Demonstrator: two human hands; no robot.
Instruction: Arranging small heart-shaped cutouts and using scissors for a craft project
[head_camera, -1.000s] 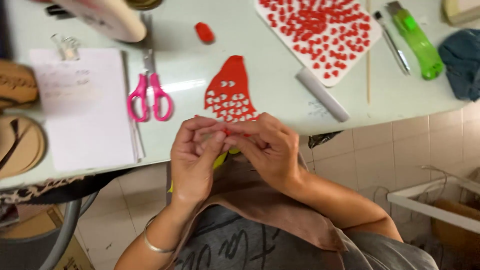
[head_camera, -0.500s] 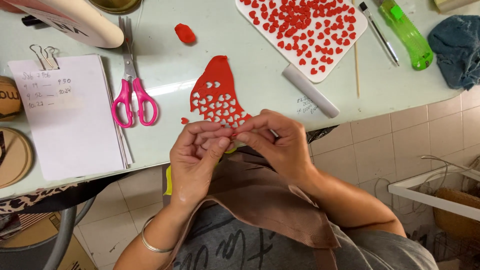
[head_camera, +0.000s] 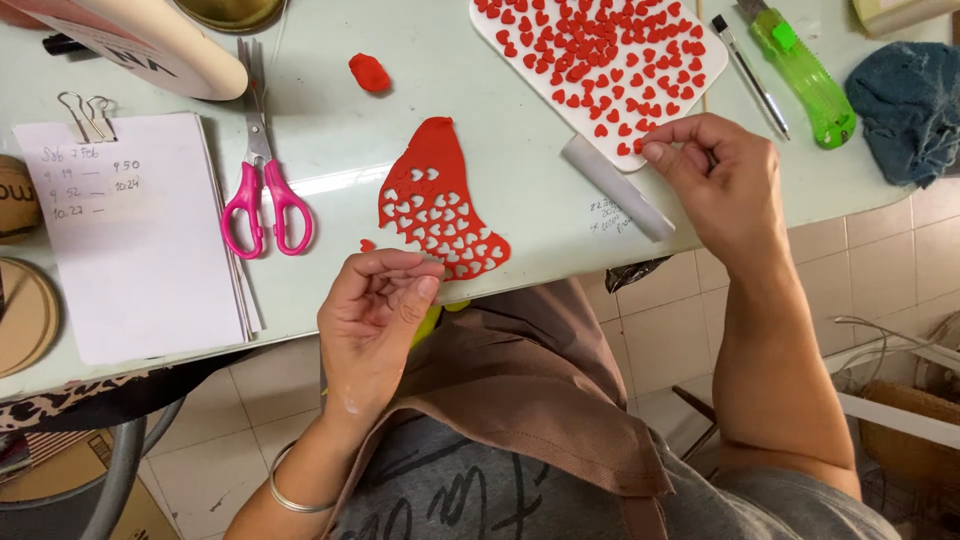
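Note:
My right hand (head_camera: 715, 175) reaches to the near edge of a white board (head_camera: 500, 35) and pinches a small red heart (head_camera: 637, 147) between thumb and forefinger. Several red clay hearts (head_camera: 600, 60) cover the board. My left hand (head_camera: 375, 300) hovers at the table's front edge with fingers curled to the thumb and nothing seen in it. Just beyond it lies a thin red clay sheet (head_camera: 430, 190) with several heart-shaped holes. A tiny red scrap (head_camera: 367, 245) lies beside the sheet.
A white roller (head_camera: 615, 187) lies between sheet and board. Pink scissors (head_camera: 265, 200) and a clipped notepad (head_camera: 130, 260) are on the left, a red clay lump (head_camera: 369, 72) farther back. A green utility knife (head_camera: 800, 75), a pen (head_camera: 748, 62) and a blue cloth (head_camera: 910, 100) sit right.
Both hands were together at the sheet's near edge. My right hand has moved away to the right, up to the board, with a small heart. My left hand stayed put.

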